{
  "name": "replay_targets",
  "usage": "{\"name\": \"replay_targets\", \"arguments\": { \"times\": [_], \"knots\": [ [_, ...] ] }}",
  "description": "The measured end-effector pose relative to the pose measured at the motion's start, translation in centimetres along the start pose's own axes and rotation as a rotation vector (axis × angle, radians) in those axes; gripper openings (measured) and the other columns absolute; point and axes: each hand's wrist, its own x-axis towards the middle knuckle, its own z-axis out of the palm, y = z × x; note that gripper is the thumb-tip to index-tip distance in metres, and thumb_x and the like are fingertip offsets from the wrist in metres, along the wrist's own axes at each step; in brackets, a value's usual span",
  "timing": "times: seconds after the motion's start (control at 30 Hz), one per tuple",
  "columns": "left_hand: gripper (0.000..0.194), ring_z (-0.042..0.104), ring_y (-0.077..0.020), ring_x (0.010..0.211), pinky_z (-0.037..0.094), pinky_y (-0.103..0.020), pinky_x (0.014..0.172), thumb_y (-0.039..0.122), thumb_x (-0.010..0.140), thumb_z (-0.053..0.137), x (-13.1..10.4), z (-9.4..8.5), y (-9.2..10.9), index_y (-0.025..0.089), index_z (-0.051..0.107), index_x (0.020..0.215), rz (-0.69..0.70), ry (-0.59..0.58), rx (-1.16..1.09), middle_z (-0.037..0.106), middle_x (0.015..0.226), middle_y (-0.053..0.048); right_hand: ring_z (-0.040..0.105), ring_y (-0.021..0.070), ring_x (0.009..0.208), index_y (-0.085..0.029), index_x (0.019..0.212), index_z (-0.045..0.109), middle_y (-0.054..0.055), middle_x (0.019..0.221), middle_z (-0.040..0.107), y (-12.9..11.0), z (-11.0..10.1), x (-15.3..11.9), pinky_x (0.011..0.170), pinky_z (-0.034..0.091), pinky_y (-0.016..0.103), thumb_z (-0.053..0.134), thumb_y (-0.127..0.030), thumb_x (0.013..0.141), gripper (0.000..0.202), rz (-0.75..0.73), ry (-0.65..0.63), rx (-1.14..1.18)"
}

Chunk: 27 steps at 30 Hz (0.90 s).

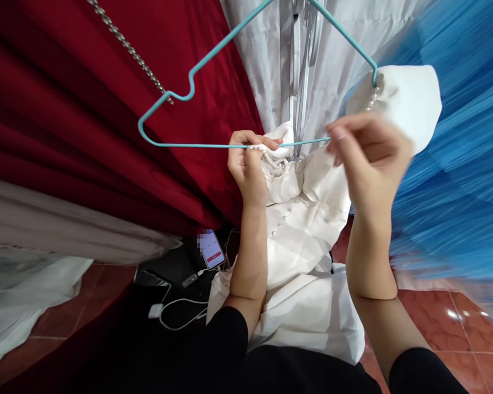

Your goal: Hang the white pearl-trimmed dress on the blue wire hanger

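A light blue hanger [213,52] spans the view before me. From its right notch hangs a pearl strap [372,98] of a white dress [299,235], which has small round buttons down the front. My left hand [250,161] is closed around another pearl strap [277,169] at the hanger's bottom bar, beside a white puffed sleeve [285,134]. On the right, my right hand [367,158] is slightly blurred, its thumb and fingertips pinched where the bar passes. Whatever lies between those fingers is hidden. The larger sleeve [414,104] spreads behind it.
Red fabric [197,131] with a beaded trim [127,46] hangs at left, and blue tulle [456,180] at right. Behind are white cloth [258,60] and metal poles [302,71]. Below left lie a lit phone [211,251] and a white cable [181,301].
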Motion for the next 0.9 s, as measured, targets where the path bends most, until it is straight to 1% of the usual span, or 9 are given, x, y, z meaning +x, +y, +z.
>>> {"name": "replay_targets", "arguments": {
  "times": [0.03,0.1,0.13,0.2,0.27,0.37,0.57,0.77,0.9],
  "knots": [
    [0.018,0.065,-0.0177,0.071,0.055,-0.035,0.082,0.007,0.083,0.044,0.0,0.0,-0.1,0.023,0.052,0.082,-0.005,0.001,0.004,0.063,0.069,-0.001,0.060,0.0121,0.080,-0.022,0.094,0.069,0.001,0.089,0.065,0.0,-0.5,0.6,0.069,0.045,0.027,0.063,-0.030,0.088,0.011,-0.133,0.138,-0.094],
    [0.016,0.066,-0.0175,0.070,0.056,-0.035,0.081,0.008,0.083,0.045,0.0,0.0,0.0,0.023,0.051,0.082,-0.016,0.011,0.013,0.063,0.068,0.000,0.059,0.0166,0.112,-0.024,0.113,0.066,0.003,0.114,0.064,0.9,-1.3,2.2,0.096,0.047,0.033,0.067,-0.027,0.084,0.029,-0.375,0.320,-0.357],
    [0.015,0.066,-0.0174,0.070,0.056,-0.034,0.080,0.008,0.082,0.044,0.0,0.0,0.2,0.022,0.051,0.082,-0.025,0.014,0.020,0.063,0.067,0.000,0.052,0.0182,0.128,-0.026,0.124,0.061,0.003,0.127,0.061,1.6,-1.6,3.1,0.111,0.039,0.037,0.069,-0.027,0.083,0.042,-0.459,0.345,-0.484],
    [0.014,0.067,-0.0169,0.071,0.056,-0.033,0.080,0.009,0.081,0.044,0.0,-0.1,0.5,0.022,0.049,0.082,-0.045,0.017,0.039,0.063,0.067,0.001,0.046,0.0180,0.136,-0.023,0.132,0.056,0.006,0.135,0.058,3.4,-1.8,4.6,0.124,0.022,0.041,0.069,-0.025,0.082,0.052,-0.506,0.315,-0.567],
    [0.014,0.067,-0.0171,0.072,0.056,-0.033,0.083,0.009,0.081,0.044,0.1,-0.1,0.7,0.023,0.048,0.081,-0.062,0.011,0.070,0.062,0.067,0.001,0.057,0.0158,0.123,-0.020,0.126,0.060,0.007,0.126,0.064,5.1,-1.7,5.6,0.118,0.032,0.036,0.062,-0.018,0.086,0.041,-0.436,0.265,-0.491],
    [0.016,0.066,-0.0180,0.070,0.056,-0.036,0.085,0.009,0.082,0.045,0.4,-0.4,0.9,0.025,0.049,0.081,-0.051,0.007,0.105,0.060,0.068,0.000,0.064,0.0122,0.103,-0.024,0.115,0.064,0.003,0.116,0.069,6.4,-1.5,6.3,0.099,0.045,0.029,0.053,-0.015,0.089,0.030,-0.299,0.203,-0.340],
    [0.016,0.061,-0.0170,0.067,0.057,-0.035,0.082,0.010,0.082,0.046,1.2,-1.3,0.7,0.025,0.052,0.081,0.000,-0.014,0.095,0.057,0.067,-0.001,0.064,0.0074,0.084,-0.022,0.095,0.075,-0.003,0.090,0.073,5.5,-3.8,6.7,0.074,0.041,0.026,0.052,-0.006,0.072,0.036,-0.191,-0.045,-0.411],
    [0.012,0.058,-0.0161,0.064,0.057,-0.033,0.078,0.013,0.086,0.048,1.5,-1.8,0.2,0.024,0.051,0.083,0.045,-0.064,0.071,0.053,0.066,0.000,0.054,0.0080,0.066,-0.019,0.076,0.070,-0.001,0.075,0.069,4.2,-3.9,6.4,0.063,0.035,0.025,0.049,0.004,0.065,0.033,-0.251,0.189,-0.492],
    [0.012,0.055,-0.0164,0.064,0.057,-0.033,0.078,0.017,0.090,0.047,1.5,-1.8,0.3,0.025,0.048,0.081,0.046,-0.111,0.054,0.050,0.066,0.000,0.059,0.0101,0.072,-0.018,0.075,0.066,0.001,0.078,0.068,5.1,-4.2,7.6,0.063,0.037,0.025,0.039,0.007,0.060,0.040,-0.276,0.266,-0.376]
  ]
}}
